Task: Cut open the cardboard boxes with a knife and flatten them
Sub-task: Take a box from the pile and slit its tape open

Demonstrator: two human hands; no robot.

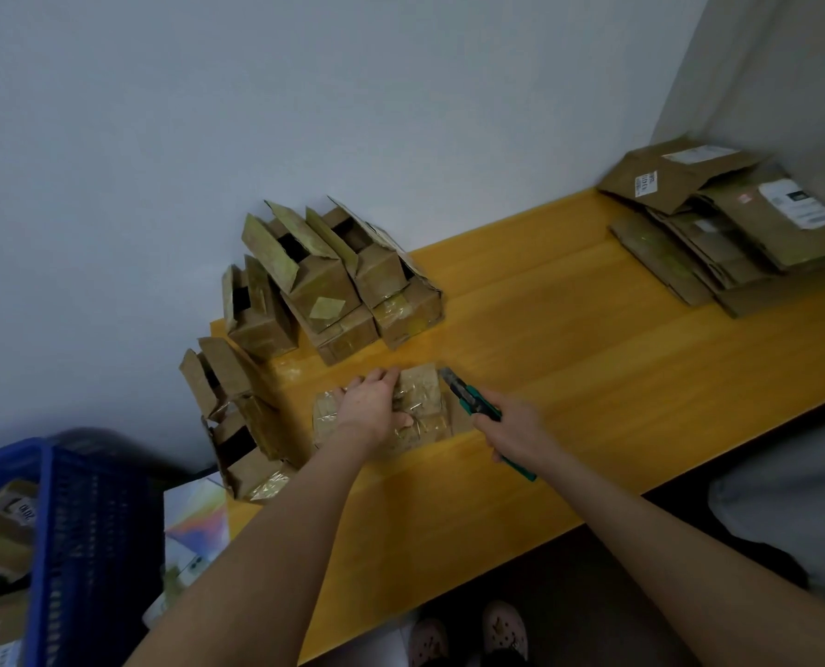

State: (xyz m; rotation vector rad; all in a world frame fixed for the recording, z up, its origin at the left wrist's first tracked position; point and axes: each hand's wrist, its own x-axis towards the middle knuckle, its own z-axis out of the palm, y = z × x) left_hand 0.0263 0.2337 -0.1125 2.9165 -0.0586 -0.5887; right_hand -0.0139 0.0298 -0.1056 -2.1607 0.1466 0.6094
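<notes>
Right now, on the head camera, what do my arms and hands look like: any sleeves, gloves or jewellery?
The left forearm and right forearm are bare down to the frame's lower edge, with no sleeve in view. The left hand and right hand are ungloved. No watch, bracelet or ring shows on either wrist or on the visible fingers.

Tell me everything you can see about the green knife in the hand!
The utility knife has a green plastic-looking handle and a dark grey front. The right hand grips its middle; its green tail sticks out behind. It slants over the yellow table, tip at the right edge of the taped cardboard box; contact is unclear.
</notes>
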